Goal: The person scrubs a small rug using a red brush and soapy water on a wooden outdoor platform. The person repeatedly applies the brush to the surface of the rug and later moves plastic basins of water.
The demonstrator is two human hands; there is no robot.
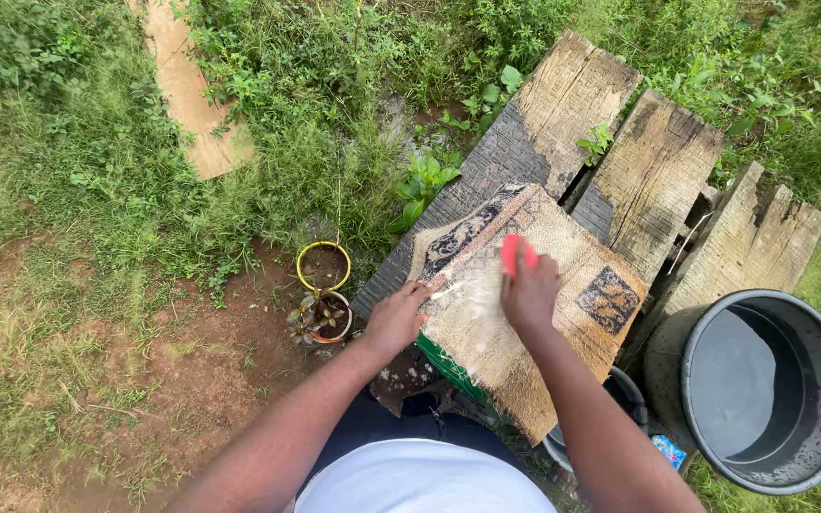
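Observation:
A tan patterned rug (563, 313) lies spread over wet wooden planks (563, 104), with soapy foam near its middle. My right hand (527, 290) is closed on a red scrubbing brush (515, 251) pressed against the rug. My left hand (398, 318) rests on the rug's left edge, fingers gripping it. A green container (448, 369) sits partly hidden under the rug's near end.
A large dark bucket of water (762, 389) stands at the right. Two small plant pots (323, 268) sit on bare soil at the left of the planks. Another board (187, 90) lies in the grass at the upper left. Grass and weeds surround everything.

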